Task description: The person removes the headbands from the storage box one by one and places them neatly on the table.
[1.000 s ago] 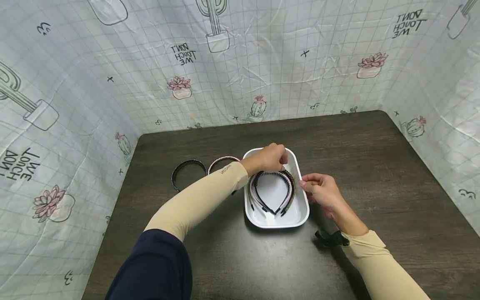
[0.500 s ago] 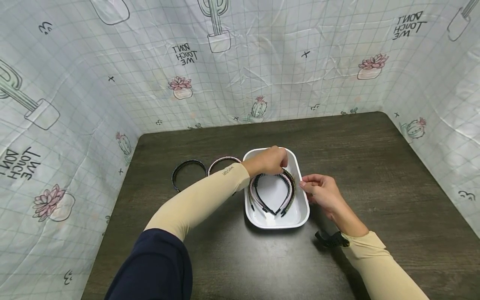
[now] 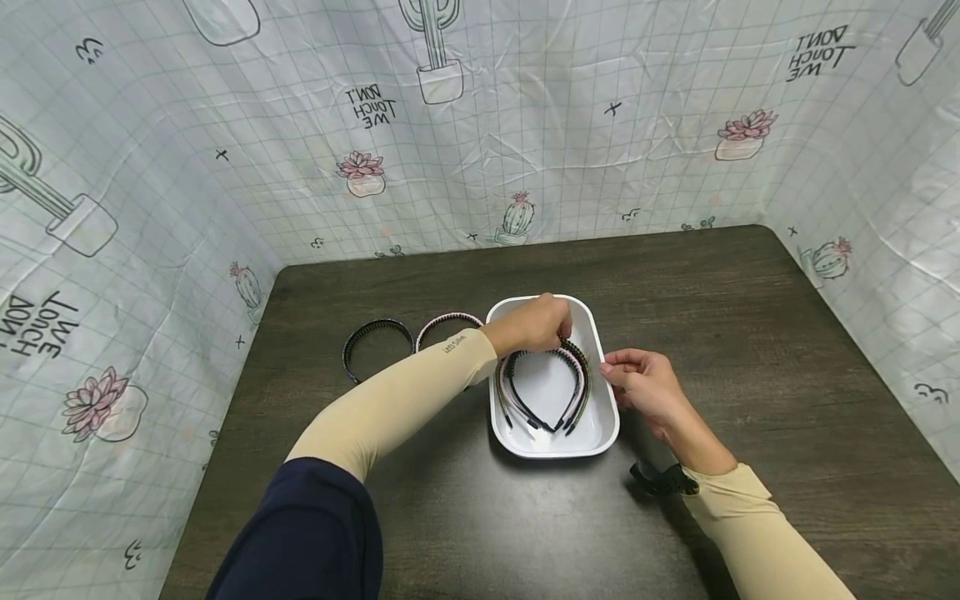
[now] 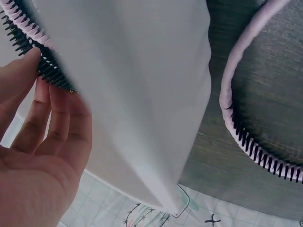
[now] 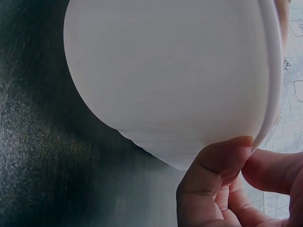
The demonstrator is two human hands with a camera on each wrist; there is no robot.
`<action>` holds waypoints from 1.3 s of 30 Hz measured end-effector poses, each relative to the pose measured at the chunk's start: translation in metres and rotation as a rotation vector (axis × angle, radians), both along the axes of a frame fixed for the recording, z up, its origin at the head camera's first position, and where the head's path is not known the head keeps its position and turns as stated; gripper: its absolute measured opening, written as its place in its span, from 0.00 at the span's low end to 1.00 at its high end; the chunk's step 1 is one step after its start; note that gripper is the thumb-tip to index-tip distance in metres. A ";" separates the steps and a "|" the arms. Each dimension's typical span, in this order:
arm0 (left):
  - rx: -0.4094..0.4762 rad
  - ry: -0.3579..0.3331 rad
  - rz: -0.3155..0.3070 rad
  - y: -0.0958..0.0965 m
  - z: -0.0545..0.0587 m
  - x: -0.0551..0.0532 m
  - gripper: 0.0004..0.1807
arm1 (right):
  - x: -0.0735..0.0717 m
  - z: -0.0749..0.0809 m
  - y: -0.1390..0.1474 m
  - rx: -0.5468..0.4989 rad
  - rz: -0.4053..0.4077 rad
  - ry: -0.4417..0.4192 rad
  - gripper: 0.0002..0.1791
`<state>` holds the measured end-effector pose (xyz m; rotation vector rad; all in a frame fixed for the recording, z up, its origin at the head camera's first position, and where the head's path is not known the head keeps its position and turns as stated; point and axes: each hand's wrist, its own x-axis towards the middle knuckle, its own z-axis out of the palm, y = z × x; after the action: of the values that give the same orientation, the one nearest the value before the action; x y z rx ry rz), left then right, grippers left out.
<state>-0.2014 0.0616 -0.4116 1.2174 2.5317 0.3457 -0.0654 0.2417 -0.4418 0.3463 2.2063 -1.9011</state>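
Inside a white tray point(image 3: 555, 452) lies a nested group of toothed headbands point(image 3: 582, 385), black, pink and dark gold, their ends toward the front. My left hand point(image 3: 542, 323) reaches over the tray's back part and pinches the dark headband point(image 4: 56, 75) at its toothed arch, between thumb and fingers. A pink wrapped headband point(image 4: 23, 20) lies right against it; how many bands the fingers hold is unclear. On the tray's right side, my right hand point(image 3: 643, 385) pinches the rim with thumb and forefinger, seen also in the right wrist view, where the tray wall point(image 5: 165, 66) fills the middle.
Left of the tray a black headband point(image 3: 375, 324) and a pink headband point(image 3: 448, 317) lie on the dark wooden table point(image 3: 712, 308); the left forearm partly covers them. Printed cloth point(image 3: 570, 158) hangs behind and along both sides. A black strap point(image 3: 663, 479) sits by the right wrist.
My left hand has shifted slightly left and toward the front, and the ends of the headbands in the tray have moved a little. The right hand stays at the rim.
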 end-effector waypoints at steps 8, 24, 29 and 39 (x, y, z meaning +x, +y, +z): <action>0.004 0.019 -0.023 -0.002 0.000 -0.001 0.11 | 0.000 -0.002 0.001 0.003 -0.004 -0.005 0.19; 0.062 -0.032 -0.015 -0.007 0.004 -0.004 0.13 | -0.001 0.001 0.000 0.012 -0.001 -0.003 0.20; 0.099 -0.062 -0.007 -0.009 0.002 -0.006 0.12 | 0.000 0.001 0.000 0.024 -0.004 -0.001 0.20; 0.141 -0.095 0.042 -0.016 0.002 -0.007 0.10 | 0.000 -0.001 0.001 0.035 0.003 0.007 0.20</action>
<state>-0.2083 0.0457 -0.4099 1.1682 2.4899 0.5877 -0.0655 0.2425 -0.4427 0.3433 2.2459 -1.8666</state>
